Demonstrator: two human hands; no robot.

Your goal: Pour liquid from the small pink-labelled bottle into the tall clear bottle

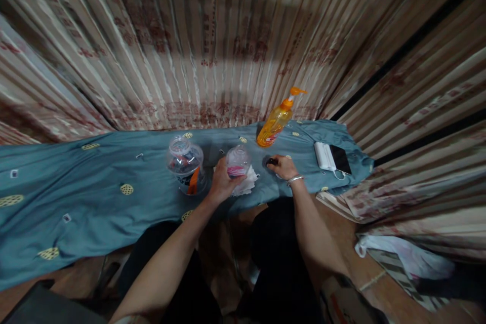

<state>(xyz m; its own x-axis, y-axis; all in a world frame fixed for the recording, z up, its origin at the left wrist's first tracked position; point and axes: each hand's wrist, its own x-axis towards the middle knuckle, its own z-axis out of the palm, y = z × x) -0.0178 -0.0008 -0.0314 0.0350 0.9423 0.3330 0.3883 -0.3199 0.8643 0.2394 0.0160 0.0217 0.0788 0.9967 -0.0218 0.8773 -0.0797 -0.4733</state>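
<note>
My left hand (224,182) is wrapped round a clear plastic bottle (240,158) with pink showing low on its side. Beneath and beside that bottle lies a crumpled white tissue (246,184). To its right, my right hand (284,166) pinches a small dark object (272,161), too small to name, close to the cloth. A large clear plastic container (186,164) with an orange and black label stands left of my left hand. Behind my right hand is a pump bottle (274,124) of orange liquid, with an orange pump head.
A blue-green patterned cloth (102,177) covers the long surface. At its right end lie a white power bank (324,156) and a dark phone (340,159), with a short white cable. Pleated curtains (182,50) close off the back and right. A white plastic bag (410,258) lies at lower right.
</note>
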